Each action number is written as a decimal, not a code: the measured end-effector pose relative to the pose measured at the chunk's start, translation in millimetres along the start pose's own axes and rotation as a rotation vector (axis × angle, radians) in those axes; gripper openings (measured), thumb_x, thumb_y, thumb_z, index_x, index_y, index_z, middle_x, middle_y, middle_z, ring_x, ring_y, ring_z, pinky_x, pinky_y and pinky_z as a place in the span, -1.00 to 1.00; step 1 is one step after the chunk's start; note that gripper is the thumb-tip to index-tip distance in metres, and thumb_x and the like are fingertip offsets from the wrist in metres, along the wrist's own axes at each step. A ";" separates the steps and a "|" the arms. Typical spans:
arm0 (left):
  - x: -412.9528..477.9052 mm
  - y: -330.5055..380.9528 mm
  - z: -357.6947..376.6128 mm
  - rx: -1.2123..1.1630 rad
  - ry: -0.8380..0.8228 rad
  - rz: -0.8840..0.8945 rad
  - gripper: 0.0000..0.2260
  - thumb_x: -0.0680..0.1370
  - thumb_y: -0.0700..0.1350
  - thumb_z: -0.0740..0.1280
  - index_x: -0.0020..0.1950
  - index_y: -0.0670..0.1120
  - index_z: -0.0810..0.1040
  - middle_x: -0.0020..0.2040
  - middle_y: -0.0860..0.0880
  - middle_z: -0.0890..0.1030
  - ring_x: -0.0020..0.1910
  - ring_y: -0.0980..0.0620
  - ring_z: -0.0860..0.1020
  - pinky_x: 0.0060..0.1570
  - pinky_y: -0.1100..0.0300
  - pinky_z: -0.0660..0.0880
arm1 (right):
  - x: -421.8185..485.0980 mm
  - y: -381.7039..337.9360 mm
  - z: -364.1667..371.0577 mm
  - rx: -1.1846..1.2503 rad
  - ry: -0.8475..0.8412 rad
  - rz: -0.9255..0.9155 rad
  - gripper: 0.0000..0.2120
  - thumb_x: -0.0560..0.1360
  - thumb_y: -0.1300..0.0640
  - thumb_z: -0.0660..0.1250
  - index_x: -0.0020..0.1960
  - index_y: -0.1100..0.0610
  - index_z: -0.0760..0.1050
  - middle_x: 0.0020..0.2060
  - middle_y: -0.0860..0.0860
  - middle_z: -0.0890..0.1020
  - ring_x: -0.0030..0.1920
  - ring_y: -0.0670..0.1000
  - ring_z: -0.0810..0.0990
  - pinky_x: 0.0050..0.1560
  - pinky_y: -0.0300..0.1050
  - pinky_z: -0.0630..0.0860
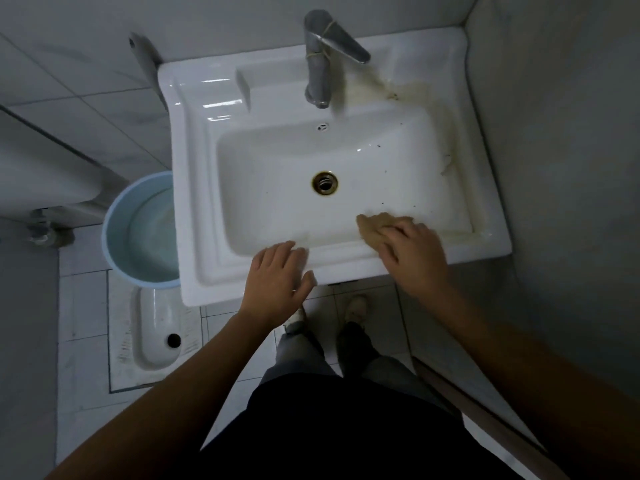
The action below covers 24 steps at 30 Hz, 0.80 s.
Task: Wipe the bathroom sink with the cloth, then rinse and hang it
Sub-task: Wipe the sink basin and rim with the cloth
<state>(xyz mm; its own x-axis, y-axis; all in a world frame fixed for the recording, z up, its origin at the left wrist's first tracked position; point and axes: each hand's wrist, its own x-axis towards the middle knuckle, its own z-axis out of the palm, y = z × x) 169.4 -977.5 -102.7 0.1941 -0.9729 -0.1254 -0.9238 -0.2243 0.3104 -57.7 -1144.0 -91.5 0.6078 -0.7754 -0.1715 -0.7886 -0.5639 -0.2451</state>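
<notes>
A white rectangular sink (207, 188) fills the middle of the head view, with a brass-ringed drain (325, 182) in its basin. Brownish stains run along the sink's right rim and back right corner. My right hand (412, 252) presses a tan cloth (372, 225) flat against the near inner wall of the basin, right of the drain. My left hand (278, 271) rests palm down on the sink's front rim, fingers spread, holding nothing. A grey metal tap (320, 60) stands at the back, with a string tied around its lever.
A light blue bucket (114, 230) with water stands on the floor left of the sink. A squat toilet (156, 334) lies in the tiled floor below it. Grey walls close in on the right and behind. My feet are under the sink's front edge.
</notes>
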 end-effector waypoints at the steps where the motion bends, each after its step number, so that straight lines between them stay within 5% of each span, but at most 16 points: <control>1: 5.6 6.6 1.7 -0.004 -0.004 0.012 -0.62 0.62 0.12 0.17 0.32 -0.06 0.49 0.32 -0.10 0.56 0.31 -0.12 0.50 0.30 -0.04 0.39 | -1.6 23.7 -5.5 -0.019 0.014 0.046 -0.68 0.58 -0.01 0.19 0.25 0.04 0.55 0.19 0.06 0.55 0.10 0.12 0.48 0.06 0.03 0.44; 5: 27.4 27.8 11.8 -0.002 -0.023 0.015 -0.66 0.62 0.11 0.15 0.24 -0.06 0.51 0.19 -0.05 0.59 0.16 -0.09 0.53 0.15 0.01 0.41 | -8.1 77.7 -22.0 -0.122 0.034 0.171 -0.69 0.58 -0.04 0.19 0.21 0.03 0.56 0.15 0.09 0.55 0.14 0.18 0.45 0.09 0.11 0.43; 9: 35.6 33.3 18.7 0.050 0.003 -0.001 -0.69 0.62 0.10 0.18 0.19 -0.07 0.53 0.11 -0.06 0.61 0.06 -0.10 0.53 0.06 0.02 0.40 | -7.0 53.8 -17.6 -0.067 0.048 0.232 -0.70 0.54 0.02 0.24 0.22 0.04 0.57 0.15 0.07 0.55 0.20 0.16 0.44 0.20 0.12 0.36; 16: 34.8 35.3 21.9 0.117 0.038 0.013 -0.69 0.60 0.07 0.19 0.18 -0.09 0.55 0.09 -0.08 0.62 0.03 -0.12 0.54 0.02 0.02 0.39 | -16.6 31.1 -7.0 0.115 0.044 -0.080 -0.68 0.54 0.10 0.25 0.26 0.04 0.57 0.12 -0.01 0.58 0.09 0.08 0.50 0.09 0.03 0.44; 20: 34.3 37.3 20.7 0.113 0.027 0.007 -0.64 0.59 0.09 0.14 0.19 -0.11 0.56 0.09 -0.09 0.63 0.03 -0.12 0.55 0.02 0.02 0.39 | -21.7 91.7 -20.7 0.104 0.107 0.072 -0.66 0.55 0.13 0.27 0.30 0.04 0.55 0.17 0.00 0.57 0.16 0.08 0.48 0.21 0.04 0.43; 24: 34.3 38.3 19.5 0.101 0.022 0.002 -0.62 0.59 0.09 0.14 0.20 -0.13 0.56 0.10 -0.12 0.63 0.03 -0.13 0.55 0.01 0.01 0.42 | -16.1 118.1 -24.5 0.082 0.156 0.097 -0.69 0.51 0.20 0.33 0.24 0.09 0.61 0.13 0.03 0.60 0.10 0.10 0.50 0.09 -0.02 0.49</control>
<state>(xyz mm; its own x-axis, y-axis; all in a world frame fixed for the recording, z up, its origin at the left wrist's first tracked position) 134.3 -1018.3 -113.5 0.1980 -0.9747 -0.1036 -0.9526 -0.2162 0.2142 -162.9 -1205.1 -94.3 0.5024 -0.8632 -0.0496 -0.8287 -0.4644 -0.3125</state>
